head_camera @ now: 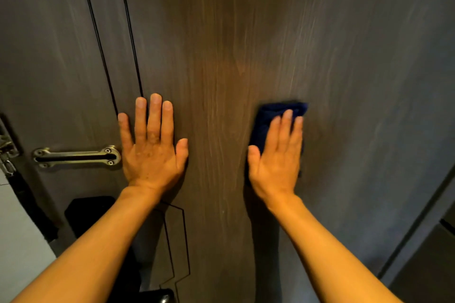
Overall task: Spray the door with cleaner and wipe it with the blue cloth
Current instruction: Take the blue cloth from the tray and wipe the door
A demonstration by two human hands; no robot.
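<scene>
Door (221, 32): dark brown wood-grain surface, vertical streaks, two thin black grooves running down left part. Brass-toned metal latch bar (76, 156), elongated, rounded ends, screw heads at right end, mounted just left of left hand. Left hand (152, 145): flat on door, fingers spread, palm pressed, holding nothing. Blue cloth (273, 118): dark blue, soft, folded into rough rectangle, flat against door. Right hand (278, 155): fingers extended over cloth, pressing it to door; cloth edge shows above fingertips and left of index finger.
</scene>
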